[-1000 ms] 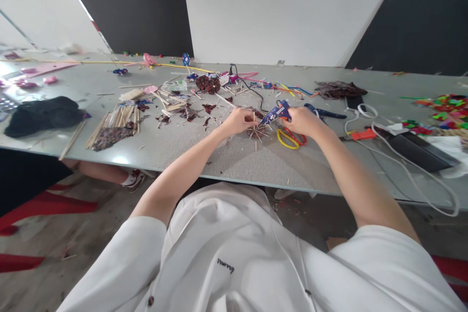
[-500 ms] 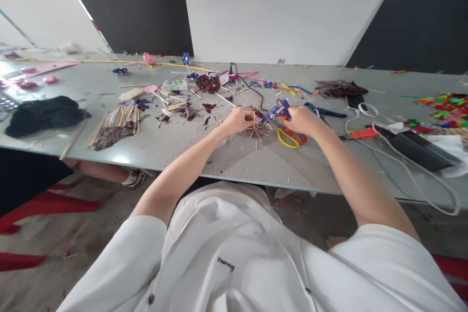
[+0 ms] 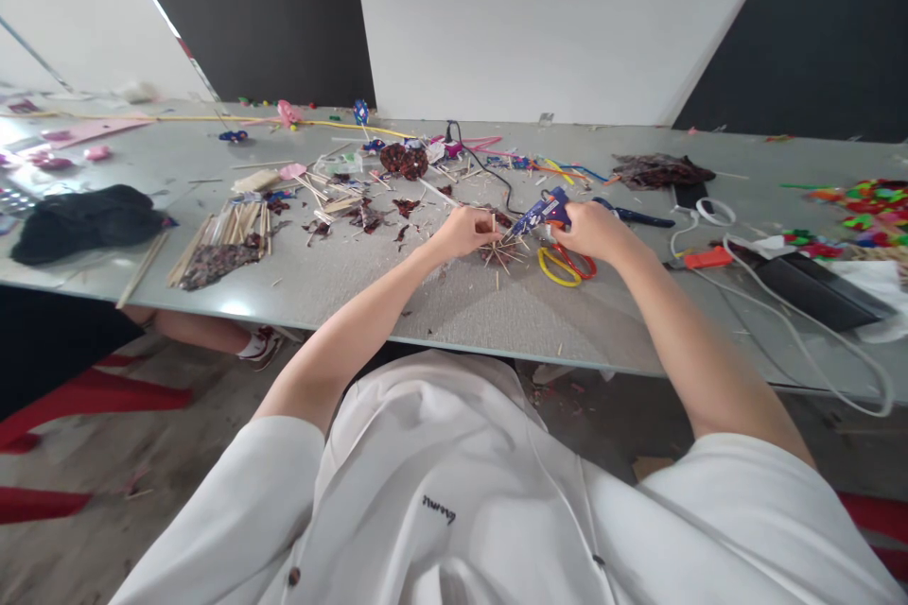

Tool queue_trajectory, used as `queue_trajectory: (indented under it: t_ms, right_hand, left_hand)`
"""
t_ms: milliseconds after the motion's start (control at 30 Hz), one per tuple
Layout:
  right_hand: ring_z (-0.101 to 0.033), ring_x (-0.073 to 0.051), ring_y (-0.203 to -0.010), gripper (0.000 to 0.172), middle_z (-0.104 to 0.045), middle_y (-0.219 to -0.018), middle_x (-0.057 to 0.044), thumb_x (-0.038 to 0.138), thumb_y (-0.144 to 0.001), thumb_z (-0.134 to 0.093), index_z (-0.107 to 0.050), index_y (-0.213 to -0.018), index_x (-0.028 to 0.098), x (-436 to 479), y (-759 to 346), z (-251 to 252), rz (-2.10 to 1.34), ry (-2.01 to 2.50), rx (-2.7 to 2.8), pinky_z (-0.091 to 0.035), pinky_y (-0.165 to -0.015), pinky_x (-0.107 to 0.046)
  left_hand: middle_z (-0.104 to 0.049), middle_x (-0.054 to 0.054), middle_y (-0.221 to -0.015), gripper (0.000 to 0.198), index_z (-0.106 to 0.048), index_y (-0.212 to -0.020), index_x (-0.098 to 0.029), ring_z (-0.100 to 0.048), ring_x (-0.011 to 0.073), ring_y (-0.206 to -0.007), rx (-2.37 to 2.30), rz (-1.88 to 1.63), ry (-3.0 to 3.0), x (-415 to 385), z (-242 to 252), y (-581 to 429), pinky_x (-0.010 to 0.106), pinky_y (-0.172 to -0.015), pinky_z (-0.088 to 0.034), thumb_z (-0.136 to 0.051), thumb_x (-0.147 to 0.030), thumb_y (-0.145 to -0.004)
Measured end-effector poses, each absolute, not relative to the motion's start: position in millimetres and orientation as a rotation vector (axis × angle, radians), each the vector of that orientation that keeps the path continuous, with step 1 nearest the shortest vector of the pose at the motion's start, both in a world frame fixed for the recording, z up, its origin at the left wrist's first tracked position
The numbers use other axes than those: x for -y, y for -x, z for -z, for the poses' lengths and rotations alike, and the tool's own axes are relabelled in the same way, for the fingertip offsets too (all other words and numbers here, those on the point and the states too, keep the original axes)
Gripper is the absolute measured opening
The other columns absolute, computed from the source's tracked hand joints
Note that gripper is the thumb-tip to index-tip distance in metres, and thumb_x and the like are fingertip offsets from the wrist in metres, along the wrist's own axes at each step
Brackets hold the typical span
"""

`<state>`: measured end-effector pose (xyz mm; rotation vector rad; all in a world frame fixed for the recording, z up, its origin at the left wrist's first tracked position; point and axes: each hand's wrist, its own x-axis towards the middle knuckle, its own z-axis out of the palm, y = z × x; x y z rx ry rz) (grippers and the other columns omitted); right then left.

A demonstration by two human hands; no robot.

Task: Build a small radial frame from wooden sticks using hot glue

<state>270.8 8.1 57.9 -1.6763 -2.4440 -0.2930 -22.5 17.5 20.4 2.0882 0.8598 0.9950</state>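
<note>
My right hand is closed round the handle of a blue patterned glue gun. The gun's nozzle points down and left, close to my left fingertips. My left hand pinches a short thin wooden stick, held upright. Beneath the fingers lies a dark brown patterned fabric piece with thin sticks fanning out of it; part of it is hidden by my left hand. Just below the right hand, scissors with yellow and red handles rest on the table; their blades are not clearly visible.
Wooden sticks and a fabric piece lie left, near a dark cloth. Brown scraps are scattered ahead. To the right are dark blue pliers-like handles, a white cable and a black box. A person's leg shows beneath the table.
My right hand and the glue gun have shifted very slightly to the right and up. The left hand keeps its pinch in nearly the same place.
</note>
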Motion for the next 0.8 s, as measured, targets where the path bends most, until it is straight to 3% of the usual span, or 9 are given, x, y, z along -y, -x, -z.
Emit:
queue_trajectory:
  t_ms: [800]
  right_hand:
    - [-0.073,-0.034,-0.082,0.036,-0.079,-0.089,-0.017,0.05,-0.095,-0.06,-0.071,-0.1,0.016,-8.3,-269.6,-57.0,0.33,1.626,2.455,-0.043,-0.067,-0.036]
  left_hand:
    - [-0.077,0.008,-0.079,0.017,-0.076,-0.08,-0.013,-0.067,0.0141,-0.069,-0.85,-0.996,-2.108,-20.3,-18.1,22.9,0.024,-0.064,-0.049,-0.078,-0.029,-0.085]
